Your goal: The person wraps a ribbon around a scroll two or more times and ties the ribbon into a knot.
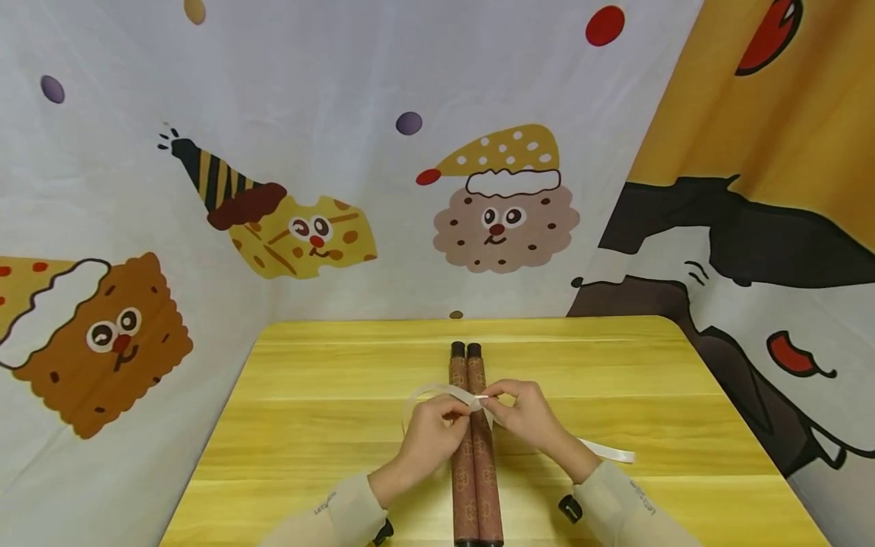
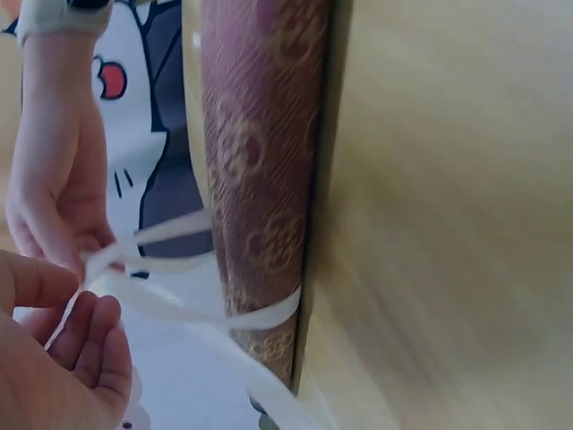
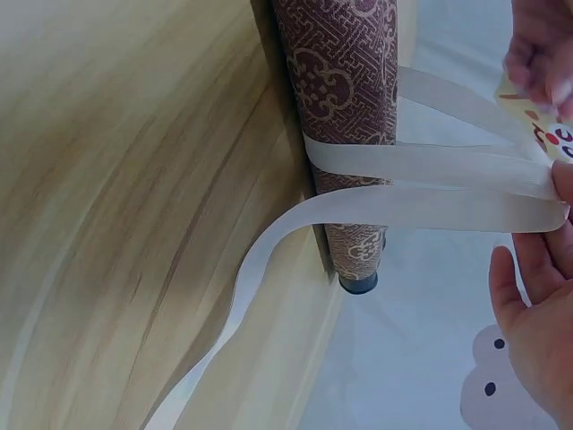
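Two reddish-brown patterned scroll rolls, a left one [image 1: 463, 479] and a right one [image 1: 488, 486], lie side by side and point away from me. Both have dark end caps. A white ribbon [image 3: 358, 161] passes round the rolls, and its strands rise to my fingers. My left hand [image 1: 432, 427] pinches the ribbon over the rolls, thumb against fingers. Close beside it, the right hand [image 1: 532, 418] pinches another part between thumb and forefinger. From the left side a ribbon loop [image 1: 418, 393] arches up. The fingertips partly hide where the strands meet.
The rolls lie on a yellow wood-grain table [image 1: 307, 448]. One loose ribbon tail [image 1: 615, 453] trails over the tabletop to the right. Behind the table's far edge hangs a cloth backdrop [image 1: 396, 289] with cartoon food prints. The sleeves have dark wrist straps near the cuffs.
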Available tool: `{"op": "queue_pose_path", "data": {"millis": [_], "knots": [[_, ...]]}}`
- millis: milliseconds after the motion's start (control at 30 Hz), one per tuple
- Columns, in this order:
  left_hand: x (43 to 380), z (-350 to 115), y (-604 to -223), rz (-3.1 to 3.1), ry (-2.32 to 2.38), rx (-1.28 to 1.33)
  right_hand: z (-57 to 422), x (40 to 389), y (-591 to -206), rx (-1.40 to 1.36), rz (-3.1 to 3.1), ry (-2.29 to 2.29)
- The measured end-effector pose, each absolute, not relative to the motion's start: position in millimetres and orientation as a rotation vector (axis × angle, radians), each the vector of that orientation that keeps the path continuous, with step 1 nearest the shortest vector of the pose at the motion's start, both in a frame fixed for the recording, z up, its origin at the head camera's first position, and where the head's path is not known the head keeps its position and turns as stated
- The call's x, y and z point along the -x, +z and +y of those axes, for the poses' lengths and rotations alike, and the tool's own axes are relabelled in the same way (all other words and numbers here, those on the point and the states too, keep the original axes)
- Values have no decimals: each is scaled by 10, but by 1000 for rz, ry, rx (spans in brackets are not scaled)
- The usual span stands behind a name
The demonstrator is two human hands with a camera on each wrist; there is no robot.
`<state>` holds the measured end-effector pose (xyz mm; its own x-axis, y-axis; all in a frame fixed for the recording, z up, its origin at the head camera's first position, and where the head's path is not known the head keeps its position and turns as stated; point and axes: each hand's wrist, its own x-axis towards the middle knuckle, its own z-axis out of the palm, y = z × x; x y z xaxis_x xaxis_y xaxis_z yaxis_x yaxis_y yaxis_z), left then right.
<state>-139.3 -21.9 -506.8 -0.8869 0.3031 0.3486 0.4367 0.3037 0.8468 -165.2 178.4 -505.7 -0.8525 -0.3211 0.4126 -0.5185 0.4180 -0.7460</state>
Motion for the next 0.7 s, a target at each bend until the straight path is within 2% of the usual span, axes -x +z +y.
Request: {"op": "queue_pose_path", "data": {"millis": [267,700], "knots": [[1209,-186,-5194,-2513,-1615,767,1765,1657,-5013,-559,-2549,1508],[1304,-24,-5291,-2459,-1553,666,1769,1687,-5040,-514,-2555,1709]]}}
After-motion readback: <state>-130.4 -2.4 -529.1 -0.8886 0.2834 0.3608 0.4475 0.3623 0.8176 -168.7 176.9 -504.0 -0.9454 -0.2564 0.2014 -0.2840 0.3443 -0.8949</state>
